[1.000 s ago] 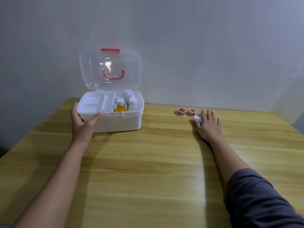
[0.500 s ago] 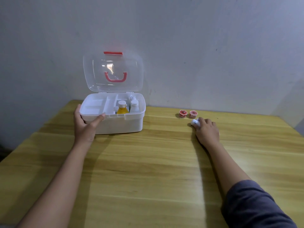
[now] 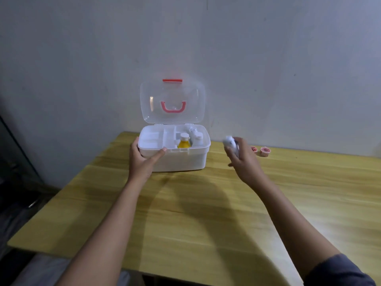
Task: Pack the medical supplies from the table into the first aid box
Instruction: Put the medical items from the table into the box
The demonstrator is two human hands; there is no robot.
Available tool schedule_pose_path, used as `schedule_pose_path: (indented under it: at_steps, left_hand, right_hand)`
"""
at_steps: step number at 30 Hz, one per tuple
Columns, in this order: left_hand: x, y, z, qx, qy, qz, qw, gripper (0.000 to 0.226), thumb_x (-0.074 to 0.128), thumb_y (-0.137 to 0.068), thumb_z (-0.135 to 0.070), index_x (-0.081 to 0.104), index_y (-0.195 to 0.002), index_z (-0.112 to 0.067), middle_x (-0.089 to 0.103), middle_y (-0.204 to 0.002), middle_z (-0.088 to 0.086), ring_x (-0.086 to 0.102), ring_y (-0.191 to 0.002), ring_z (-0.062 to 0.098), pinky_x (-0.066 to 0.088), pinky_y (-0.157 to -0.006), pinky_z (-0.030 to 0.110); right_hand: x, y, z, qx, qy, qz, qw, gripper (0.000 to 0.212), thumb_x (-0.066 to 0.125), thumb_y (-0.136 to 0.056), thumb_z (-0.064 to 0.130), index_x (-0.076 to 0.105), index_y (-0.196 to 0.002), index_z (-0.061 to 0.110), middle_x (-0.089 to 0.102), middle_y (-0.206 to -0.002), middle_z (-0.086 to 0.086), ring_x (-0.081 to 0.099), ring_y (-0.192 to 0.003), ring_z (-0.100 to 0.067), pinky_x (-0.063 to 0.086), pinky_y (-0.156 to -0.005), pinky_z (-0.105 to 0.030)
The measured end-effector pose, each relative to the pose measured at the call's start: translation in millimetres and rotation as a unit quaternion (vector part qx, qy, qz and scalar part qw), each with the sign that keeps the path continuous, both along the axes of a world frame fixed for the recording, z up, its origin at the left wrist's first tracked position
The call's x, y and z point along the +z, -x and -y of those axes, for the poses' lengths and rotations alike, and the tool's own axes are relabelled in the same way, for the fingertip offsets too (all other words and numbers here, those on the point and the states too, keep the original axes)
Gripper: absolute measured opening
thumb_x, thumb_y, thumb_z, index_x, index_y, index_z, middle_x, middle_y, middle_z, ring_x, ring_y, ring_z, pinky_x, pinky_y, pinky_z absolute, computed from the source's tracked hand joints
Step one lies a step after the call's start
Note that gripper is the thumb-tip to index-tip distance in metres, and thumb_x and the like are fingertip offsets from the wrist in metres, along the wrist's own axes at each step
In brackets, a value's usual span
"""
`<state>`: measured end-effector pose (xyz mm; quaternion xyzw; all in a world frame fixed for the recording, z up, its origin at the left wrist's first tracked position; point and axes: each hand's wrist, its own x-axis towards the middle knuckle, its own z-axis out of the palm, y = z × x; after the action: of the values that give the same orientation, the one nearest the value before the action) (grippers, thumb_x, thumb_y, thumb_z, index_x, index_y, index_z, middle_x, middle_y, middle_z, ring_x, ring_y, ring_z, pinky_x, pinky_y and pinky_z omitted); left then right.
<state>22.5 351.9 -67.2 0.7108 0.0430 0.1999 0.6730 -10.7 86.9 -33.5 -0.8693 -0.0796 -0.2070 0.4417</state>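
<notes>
The white first aid box (image 3: 185, 159) stands at the back of the wooden table with its clear lid (image 3: 172, 102) upright. Inside it are a yellow bottle (image 3: 184, 142) and white bottles (image 3: 197, 139) in the right compartments. My left hand (image 3: 143, 159) grips the box's front left corner. My right hand (image 3: 243, 159) is raised above the table just right of the box, shut on a small white item (image 3: 231, 142) that is blurred. Two small red cups (image 3: 261, 151) sit on the table behind that hand.
The wooden table (image 3: 195, 213) runs up to a pale wall. Its left edge drops off to a dark floor. The box's left tray compartments (image 3: 152, 139) hold nothing visible.
My right hand has closed on the white item, lifted it off the table and carried it left toward the box. The left hand stays on the box. The view has shifted.
</notes>
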Motion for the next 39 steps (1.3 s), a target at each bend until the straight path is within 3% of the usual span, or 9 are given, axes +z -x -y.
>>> schedule_pose_path:
  at_steps: [4, 9, 11, 15, 18, 22, 28, 34, 39]
  left_hand:
    - [0.3, 7.8, -6.6, -0.026, -0.004, -0.003, 1.000, 0.092, 0.088, -0.060, -0.037, 0.041, -0.138, -0.022, 0.054, -0.134, 0.000, 0.057, -0.119, 0.017, 0.052, -0.097, 0.037]
    - [-3.0, 10.6, -15.1, -0.029, -0.004, 0.035, 0.999, 0.044, 0.065, -0.089, -0.033, 0.053, -0.132, -0.027, 0.056, -0.135, 0.002, 0.056, -0.122, 0.015, 0.048, -0.103, 0.038]
    - [-0.7, 9.3, -14.1, -0.029, 0.004, 0.039, 0.999, 0.027, 0.056, -0.096, -0.029, 0.056, -0.121, -0.040, 0.057, -0.131, -0.002, 0.055, -0.122, 0.015, 0.046, -0.104, 0.038]
    - [5.4, -0.7, -12.2, -0.050, 0.015, 0.008, 0.999, 0.045, 0.047, -0.100, -0.022, 0.038, -0.144, -0.026, 0.037, -0.139, -0.008, 0.039, -0.133, 0.012, 0.033, -0.110, 0.029]
    - [2.2, -6.6, -16.6, -0.056, 0.017, -0.003, 0.998, 0.050, 0.047, -0.100, -0.020, 0.032, -0.148, -0.019, 0.034, -0.140, -0.008, 0.036, -0.138, 0.015, 0.031, -0.115, 0.036]
    - [1.7, -6.2, -18.4, -0.045, 0.008, 0.006, 0.999, 0.047, 0.048, -0.100, -0.018, 0.037, -0.145, -0.016, 0.037, -0.136, -0.008, 0.039, -0.133, 0.012, 0.033, -0.112, 0.031]
    - [5.0, -4.3, -21.3, -0.037, -0.020, 0.010, 0.999, 0.046, 0.049, -0.099, -0.017, 0.039, -0.144, -0.016, 0.037, -0.130, -0.011, 0.038, -0.122, 0.002, 0.030, -0.097, 0.015]
    - [3.0, -4.9, -23.1, -0.033, -0.034, 0.011, 0.999, 0.046, 0.048, -0.099, -0.017, 0.038, -0.145, -0.017, 0.037, -0.132, -0.011, 0.037, -0.123, 0.001, 0.031, -0.094, 0.010]
    - [1.7, -6.6, -22.8, -0.026, -0.044, 0.014, 0.999, 0.047, 0.048, -0.099, -0.017, 0.038, -0.145, -0.016, 0.037, -0.132, -0.010, 0.038, -0.122, 0.002, 0.032, -0.081, -0.007]
  right_hand:
    - [37.1, -5.4, -56.3, 0.114, -0.132, -0.010, 0.985, 0.033, 0.043, -0.096, 0.029, 0.042, -0.126, 0.015, 0.054, -0.095, 0.003, 0.059, -0.080, -0.017, 0.056, -0.055, -0.025]
    - [51.8, -24.4, -121.3, 0.160, -0.136, -0.051, 0.976, 0.035, 0.043, -0.096, 0.032, 0.039, -0.129, 0.022, 0.051, -0.089, 0.004, 0.057, -0.076, -0.014, 0.055, -0.055, -0.017]
    - [53.4, -33.3, -138.9, 0.149, -0.124, -0.072, 0.978, 0.034, 0.041, -0.096, 0.034, 0.040, -0.127, 0.020, 0.053, -0.098, -0.002, 0.059, -0.080, -0.017, 0.059, -0.065, -0.022]
    - [52.8, -52.9, -160.3, 0.122, -0.135, -0.103, 0.978, 0.030, 0.042, -0.094, 0.034, 0.041, -0.117, 0.015, 0.055, -0.109, -0.013, 0.061, -0.098, -0.029, 0.049, -0.092, -0.048]
    - [50.1, -65.2, -169.5, 0.107, -0.135, -0.083, 0.982, 0.031, 0.042, -0.095, 0.030, 0.040, -0.122, 0.016, 0.053, -0.117, -0.015, 0.051, -0.110, -0.029, 0.040, -0.087, -0.036]
    - [45.1, -76.6, -178.0, 0.063, -0.124, -0.084, 0.987, 0.031, 0.040, -0.097, 0.025, 0.039, -0.121, 0.007, 0.046, -0.115, -0.019, 0.042, -0.096, -0.027, 0.030, -0.081, -0.031]
    - [33.8, -86.3, -190.9, -0.036, -0.078, -0.091, 0.992, 0.032, 0.041, -0.095, 0.023, 0.039, -0.119, 0.001, 0.042, -0.115, -0.026, 0.042, -0.110, -0.041, 0.033, -0.097, -0.045]
    - [36.3, -89.8, -188.3, -0.067, -0.061, -0.134, 0.987, 0.035, 0.044, -0.093, 0.020, 0.035, -0.121, 0.000, 0.035, -0.127, -0.026, 0.037, -0.117, -0.039, 0.029, -0.095, -0.039]
    - [38.1, -90.1, -190.8, -0.071, -0.078, -0.161, 0.981, 0.038, 0.035, -0.097, 0.028, 0.033, -0.123, 0.001, 0.030, -0.132, -0.025, 0.034, -0.120, -0.037, 0.028, -0.098, -0.039]
